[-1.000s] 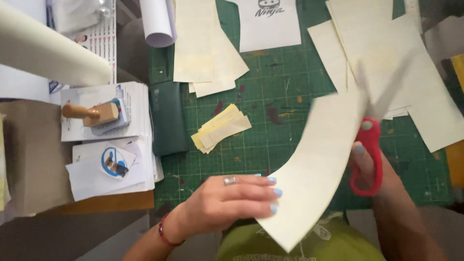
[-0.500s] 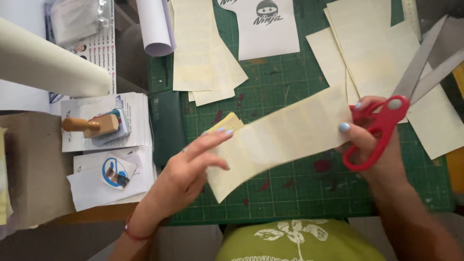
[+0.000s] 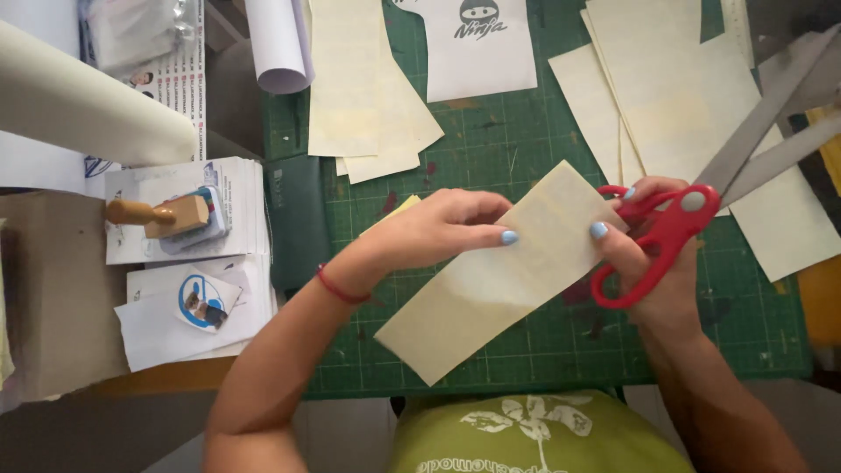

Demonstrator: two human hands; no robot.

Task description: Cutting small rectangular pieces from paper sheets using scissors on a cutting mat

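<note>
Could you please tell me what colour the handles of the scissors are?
Bright red. The scissors, with grey blades, sit in the right hand; the head view shows them clearly.

There is one view only, from a camera on the person's head. It looks almost straight down at the table (image 3: 53,350) and the green cutting mat (image 3: 491,149) on it, from close range. The person's own body fills the bottom edge, so the far side of the table lies at the top. The left hand (image 3: 438,232) and right hand (image 3: 653,263) sit near the middle of the view, forearms entering from below. No second view shares the scene.
</note>
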